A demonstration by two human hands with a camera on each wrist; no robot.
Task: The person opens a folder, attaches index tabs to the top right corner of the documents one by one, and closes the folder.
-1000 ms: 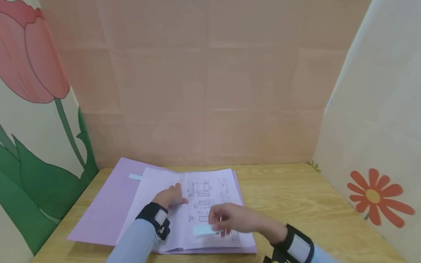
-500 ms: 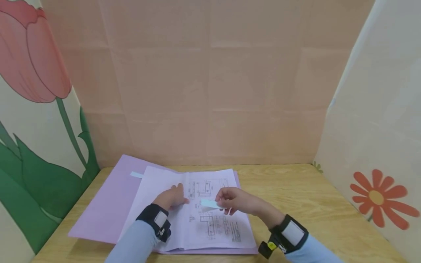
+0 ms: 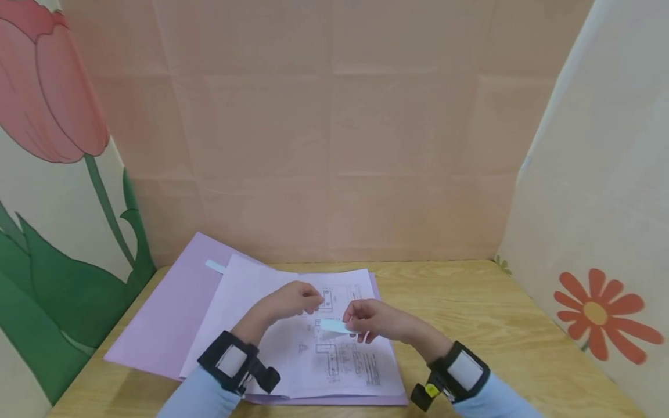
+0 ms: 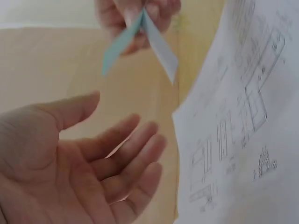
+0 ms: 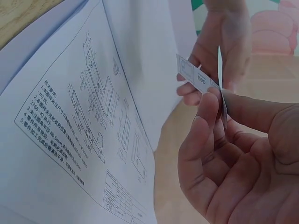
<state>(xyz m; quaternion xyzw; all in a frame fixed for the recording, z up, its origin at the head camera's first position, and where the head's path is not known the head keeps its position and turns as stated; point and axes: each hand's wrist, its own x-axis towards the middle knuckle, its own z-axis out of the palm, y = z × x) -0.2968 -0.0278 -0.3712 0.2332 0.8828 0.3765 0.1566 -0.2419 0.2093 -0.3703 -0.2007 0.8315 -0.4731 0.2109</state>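
Note:
My right hand (image 3: 378, 320) pinches a narrow light-blue strip (image 3: 333, 326) between thumb and fingertips, over the right-hand page. In the left wrist view the strip (image 4: 120, 50) spreads into a V of two flaps, one teal and one white. Small print shows on its white flap (image 5: 198, 79) in the right wrist view. My left hand (image 3: 290, 301) is raised over the papers, fingers relaxed and bent, holding nothing, just left of the strip. Beneath both hands, white sheets with technical drawings (image 3: 345, 371) lie in an opened lilac folder (image 3: 167, 313).
A second light-blue strip (image 3: 215, 266) sticks out beside the left page, over the folder cover. The cover's left side is tilted up off the wooden table (image 3: 460, 325). A beige cloth backdrop (image 3: 329, 145) stands behind, with flower-printed panels at both sides.
My left hand has lifted off the page and moved right, toward the strip. My right hand first rose with the strip, then stayed about in place. The folder's cover has tilted up a little.

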